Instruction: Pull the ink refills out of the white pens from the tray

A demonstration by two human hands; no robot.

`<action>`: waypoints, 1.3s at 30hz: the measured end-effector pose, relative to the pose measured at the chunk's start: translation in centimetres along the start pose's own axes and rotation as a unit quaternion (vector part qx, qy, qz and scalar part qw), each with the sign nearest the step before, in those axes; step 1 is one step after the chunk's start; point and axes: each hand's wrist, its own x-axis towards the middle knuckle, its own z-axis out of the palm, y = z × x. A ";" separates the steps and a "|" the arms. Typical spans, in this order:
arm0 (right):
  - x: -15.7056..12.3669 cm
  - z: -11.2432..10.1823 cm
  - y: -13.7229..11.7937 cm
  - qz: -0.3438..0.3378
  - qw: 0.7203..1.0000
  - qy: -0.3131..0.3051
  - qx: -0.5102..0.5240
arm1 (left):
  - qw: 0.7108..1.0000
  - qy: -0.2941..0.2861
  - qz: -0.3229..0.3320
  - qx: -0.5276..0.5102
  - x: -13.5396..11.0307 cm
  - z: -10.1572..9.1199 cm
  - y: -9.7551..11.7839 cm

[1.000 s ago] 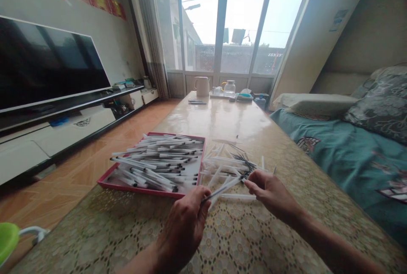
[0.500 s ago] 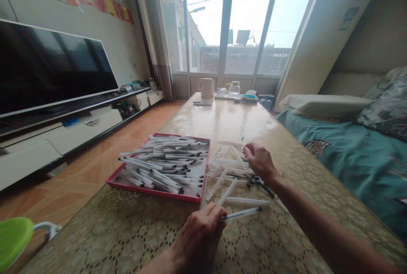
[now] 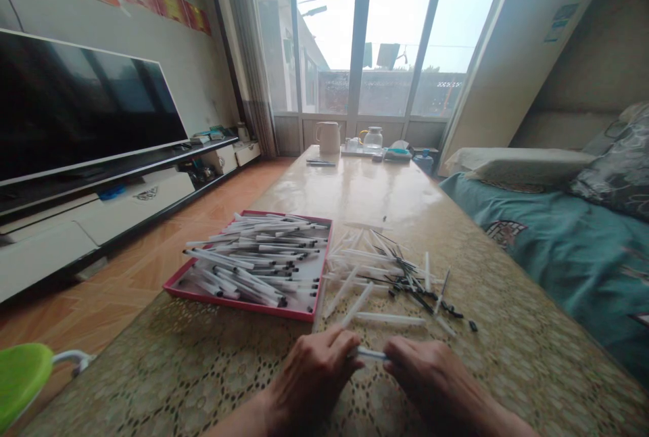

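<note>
Between my two hands, low over the near part of the table, is a white pen (image 3: 372, 354). The fingers of my left hand (image 3: 322, 369) are closed around its left end. My right hand (image 3: 430, 376) grips the other end, hiding the dark tip. Just beyond them lie loose clear pen barrels (image 3: 390, 319), thin dark refills (image 3: 400, 258) and small black pen parts (image 3: 453, 312). To the left, a pink-rimmed tray (image 3: 238, 303) holds a heap of white pens (image 3: 263, 247) with black ends.
At the table's far end stand a beige jug (image 3: 328, 138), a glass pitcher (image 3: 374, 138) and a tissue pack (image 3: 398, 151). A green-covered sofa (image 3: 547, 234) runs along the right. A green stool (image 3: 23, 383) is at lower left, and a television (image 3: 86, 105) is by the wall.
My right hand has come back from the loose refills toward me and taken hold of the right end of the pen. My left hand keeps its grip at nearly the same spot.
</note>
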 end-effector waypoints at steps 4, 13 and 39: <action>-0.4 0.3 0.0 0.003 1.000 -0.019 0.004 | 0.993 -0.017 0.072 0.096 0.0 -0.1 0.0; -0.7 1.4 -0.3 -0.034 0.999 0.029 -0.008 | 0.979 -0.082 0.113 0.152 0.8 -2.1 1.3; -0.4 -0.1 1.3 0.095 0.985 0.107 0.098 | 0.934 0.096 -0.218 -0.266 1.1 -3.0 0.5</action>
